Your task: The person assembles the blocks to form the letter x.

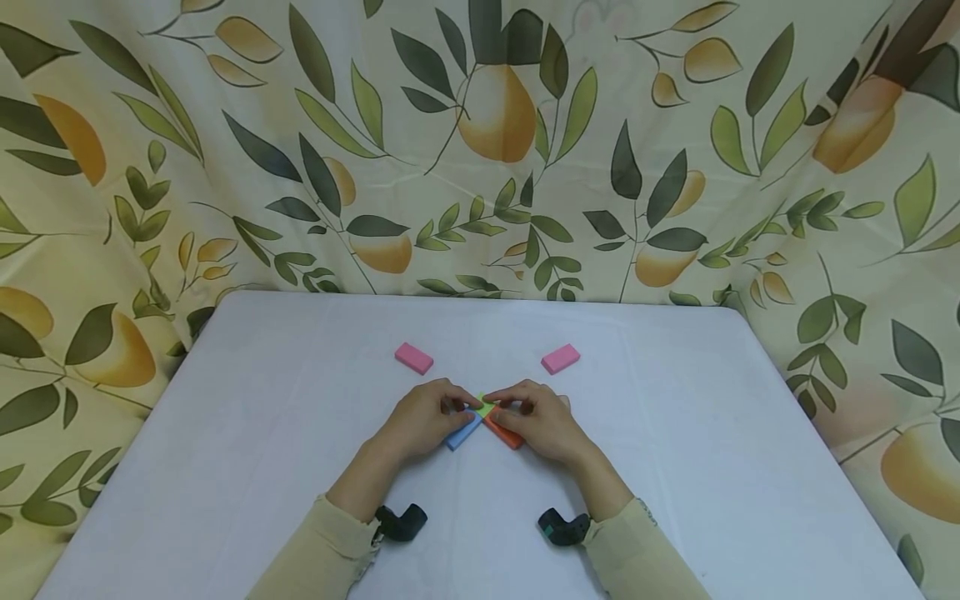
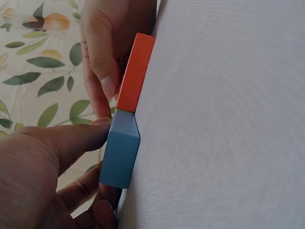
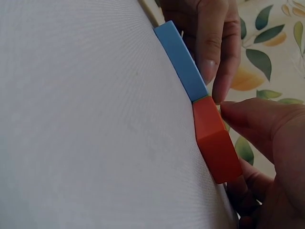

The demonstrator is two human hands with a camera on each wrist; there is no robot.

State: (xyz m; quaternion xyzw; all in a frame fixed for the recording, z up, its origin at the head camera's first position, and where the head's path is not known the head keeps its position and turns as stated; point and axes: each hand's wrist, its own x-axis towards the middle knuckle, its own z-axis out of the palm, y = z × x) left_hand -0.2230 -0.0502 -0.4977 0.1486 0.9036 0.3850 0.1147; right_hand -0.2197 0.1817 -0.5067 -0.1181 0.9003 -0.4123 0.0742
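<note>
Blue block (image 1: 463, 435) and orange block (image 1: 504, 430) lie flat on the white table, angled toward each other so that their far ends meet in a V. Where they meet, a green block (image 1: 486, 407) shows partly between the fingertips. My left hand (image 1: 420, 421) holds the blue block, thumb over its upper face and other fingers along its outer side. On the other side, my right hand (image 1: 547, 425) grips the orange block in the same way. In the left wrist view, the blue block's end (image 2: 119, 160) faces the camera; the green block is mostly hidden there.
Two pink blocks lie beyond the hands, one at the left (image 1: 414, 358) and one at the right (image 1: 561, 358). The white-covered table (image 1: 300, 350) ends at a patterned leaf-and-fruit curtain (image 1: 480, 225). Dark wrist cameras (image 1: 403, 523) sit below each forearm cuff.
</note>
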